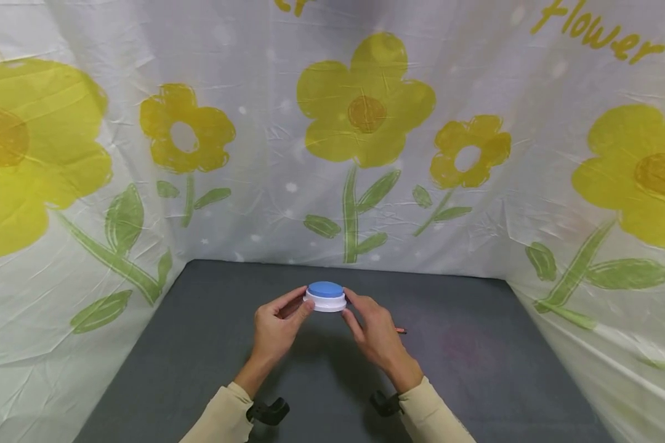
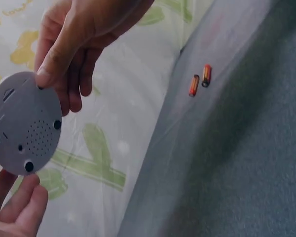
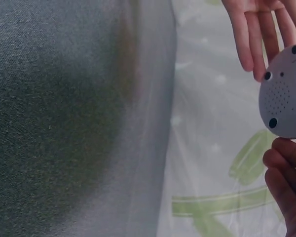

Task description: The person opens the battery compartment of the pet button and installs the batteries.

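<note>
A round push button with a blue top (image 1: 325, 289) and white base is held up above the table between both hands. My left hand (image 1: 277, 329) grips its left side, thumb on the front of the base. On the right edge, my right hand (image 1: 378, 329) pinches it between thumb and fingers. The wrist views show the button's white underside (image 2: 22, 118), with dark round feet, a patch of small speaker holes and a small hole. Two small batteries (image 2: 200, 81) lie on the table; in the head view, the right hand mostly hides them.
The dark grey table (image 1: 210, 344) stretches out below the hands. White cloth with yellow flowers (image 1: 366, 114) hangs along its back and both sides. Each wrist wears a black strap (image 1: 268, 411) at the cuff of a beige sleeve (image 1: 218, 415).
</note>
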`<state>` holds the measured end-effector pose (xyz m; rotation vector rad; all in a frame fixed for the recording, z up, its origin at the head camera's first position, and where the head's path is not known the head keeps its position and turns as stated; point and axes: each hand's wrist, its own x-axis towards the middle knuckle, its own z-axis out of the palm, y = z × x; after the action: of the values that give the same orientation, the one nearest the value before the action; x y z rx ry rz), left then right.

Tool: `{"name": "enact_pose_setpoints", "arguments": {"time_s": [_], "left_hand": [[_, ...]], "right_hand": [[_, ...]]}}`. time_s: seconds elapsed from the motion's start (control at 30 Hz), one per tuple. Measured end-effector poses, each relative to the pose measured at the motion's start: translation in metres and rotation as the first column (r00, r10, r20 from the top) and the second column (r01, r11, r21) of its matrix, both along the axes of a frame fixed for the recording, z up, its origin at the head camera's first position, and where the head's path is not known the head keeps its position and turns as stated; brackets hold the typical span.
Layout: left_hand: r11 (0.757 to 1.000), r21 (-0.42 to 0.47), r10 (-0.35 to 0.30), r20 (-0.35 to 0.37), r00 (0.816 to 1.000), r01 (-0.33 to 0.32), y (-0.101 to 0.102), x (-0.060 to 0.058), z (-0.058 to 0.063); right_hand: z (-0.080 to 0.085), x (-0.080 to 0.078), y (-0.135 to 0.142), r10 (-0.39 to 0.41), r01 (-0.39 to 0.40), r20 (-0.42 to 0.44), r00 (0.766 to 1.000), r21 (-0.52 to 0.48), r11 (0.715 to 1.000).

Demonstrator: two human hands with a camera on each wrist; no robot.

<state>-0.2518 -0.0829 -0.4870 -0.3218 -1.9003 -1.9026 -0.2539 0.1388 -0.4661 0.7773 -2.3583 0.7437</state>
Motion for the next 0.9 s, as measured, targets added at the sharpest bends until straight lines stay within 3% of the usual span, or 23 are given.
{"name": "enact_pose_setpoints", "arguments": {"time_s": [0.1,0.23,0.4,0.5,0.7,0.9], "left_hand": [[0.997,-0.039,0.064,-0.021,0.998,-0.065,0.001,0.001,0.002],[0.977,-0.176,0.109,-0.090,0.990,-0.124,0.000,0.003,0.004],[0.953,-0.292,0.035,-0.146,0.989,-0.077,-0.001,0.004,0.008],[0.954,-0.295,0.014,-0.156,0.988,-0.060,0.000,0.004,0.011],[0.944,-0.314,0.056,-0.136,0.989,-0.097,-0.001,0.005,0.017],[0.966,-0.254,0.034,-0.058,0.998,-0.047,-0.002,0.004,0.020]], "right_hand": [[0.001,0.000,-0.003,-0.014,0.014,-0.016,1.000,-0.005,1.000],[0.004,-0.001,-0.004,-0.054,0.053,-0.054,0.997,-0.018,0.998],[0.007,-0.003,-0.003,-0.082,0.077,-0.080,0.993,-0.058,0.995],[0.008,-0.004,-0.003,-0.060,0.055,-0.055,0.997,-0.082,0.995],[0.012,-0.002,-0.004,-0.026,0.029,0.023,0.999,-0.136,0.990],[0.016,-0.001,-0.005,-0.033,0.045,0.078,0.996,-0.166,0.985]]}}
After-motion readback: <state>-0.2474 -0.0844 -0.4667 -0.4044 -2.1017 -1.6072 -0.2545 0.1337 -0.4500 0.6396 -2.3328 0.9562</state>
